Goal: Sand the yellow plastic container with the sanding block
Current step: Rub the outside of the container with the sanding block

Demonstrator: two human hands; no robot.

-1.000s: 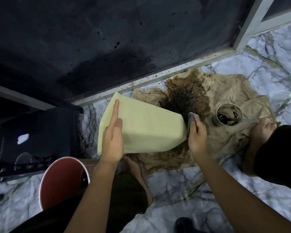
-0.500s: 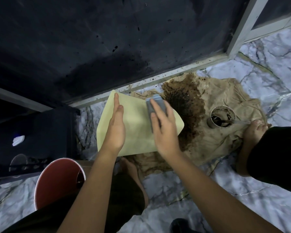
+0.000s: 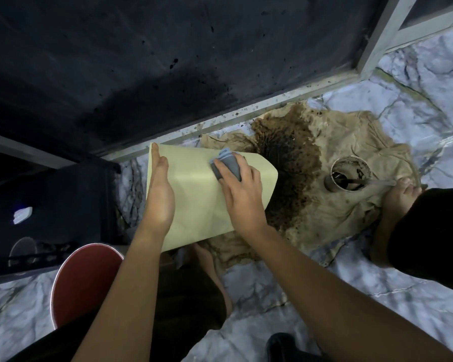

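A pale yellow plastic container (image 3: 196, 202) lies on its side over a stained cloth on the marble floor. My left hand (image 3: 158, 197) rests flat along its left edge, fingers stretched out, steadying it. My right hand (image 3: 242, 192) presses a grey-blue sanding block (image 3: 226, 164) against the container's upper face, near its far edge. The fingers wrap over the block and hide most of it.
A beige cloth (image 3: 351, 205) with a dark brown stain spreads to the right, with a dirty cup (image 3: 349, 173) holding a stick on it. My bare foot (image 3: 400, 197) sits by the cup. A red bucket (image 3: 81, 280) stands lower left. A dark wall rises behind.
My right hand has slid the block from the container's right end up onto its top face and then leftward. The left hand has kept its place.
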